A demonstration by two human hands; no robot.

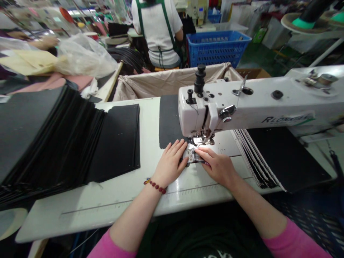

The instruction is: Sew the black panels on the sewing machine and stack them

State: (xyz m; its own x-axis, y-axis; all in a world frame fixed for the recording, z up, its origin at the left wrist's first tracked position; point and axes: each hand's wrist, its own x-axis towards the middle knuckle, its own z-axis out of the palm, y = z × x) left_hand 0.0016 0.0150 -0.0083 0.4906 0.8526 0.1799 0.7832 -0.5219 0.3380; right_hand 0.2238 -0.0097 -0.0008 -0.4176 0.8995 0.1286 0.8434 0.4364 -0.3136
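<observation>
A white sewing machine (pixel 233 104) reaches in from the right, its lit presser foot (pixel 200 140) low over the bed. My left hand (pixel 172 161) lies flat and open, fingertips at the near edge of a black panel (pixel 168 122) that runs under the machine head. Just right of it, my right hand (pixel 220 168) has its fingers drawn together at the metal plate (pixel 191 156) in front of the foot. What those fingers grip, if anything, is hidden.
Stacked black panels (pixel 118 139) stand left on the white table (pixel 80 208); more with pale edges (pixel 285 157) lie right. Behind is a cloth-lined bin (pixel 172 84), a blue crate (pixel 217 46) and a person (pixel 161 36) seen from behind.
</observation>
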